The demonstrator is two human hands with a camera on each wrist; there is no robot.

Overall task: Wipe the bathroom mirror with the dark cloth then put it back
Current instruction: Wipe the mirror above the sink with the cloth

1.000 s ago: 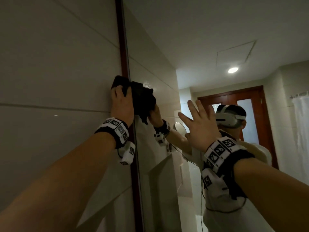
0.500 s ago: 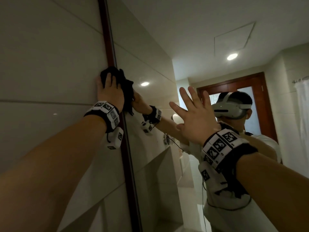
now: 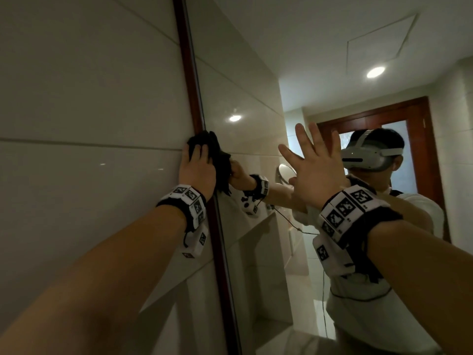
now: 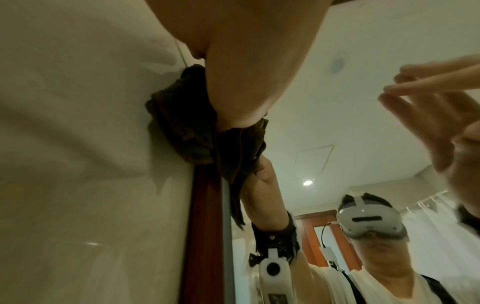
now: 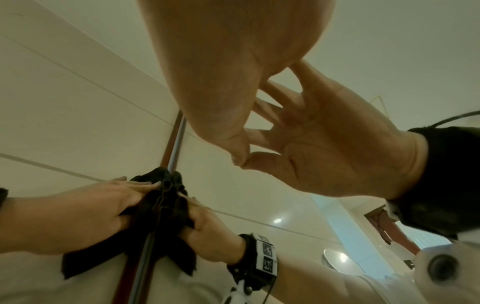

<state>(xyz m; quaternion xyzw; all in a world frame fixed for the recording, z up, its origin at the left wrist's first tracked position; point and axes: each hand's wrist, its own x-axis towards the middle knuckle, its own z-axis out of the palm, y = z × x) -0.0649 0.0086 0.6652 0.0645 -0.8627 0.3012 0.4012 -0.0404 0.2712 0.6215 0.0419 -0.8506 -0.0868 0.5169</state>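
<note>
Tiled wall (image 3: 89, 98) at left; L hand (image 3: 197, 170) presses the dark cloth (image 3: 215, 152) flat-fingered vs. the mirror's (image 3: 243, 98) wooden frame (image 3: 190, 80), lower down the edge than 1 s ago, so the wipe likely runs downward along the left border. R hand (image 3: 316, 170), fingers splayed, holds nothing, thumb tip touching the glass. Cloth return not yet begun.

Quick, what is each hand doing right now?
Left hand: presses the dark cloth at the mirror's edge.
Right hand: open, fingers spread, holding nothing.
</note>
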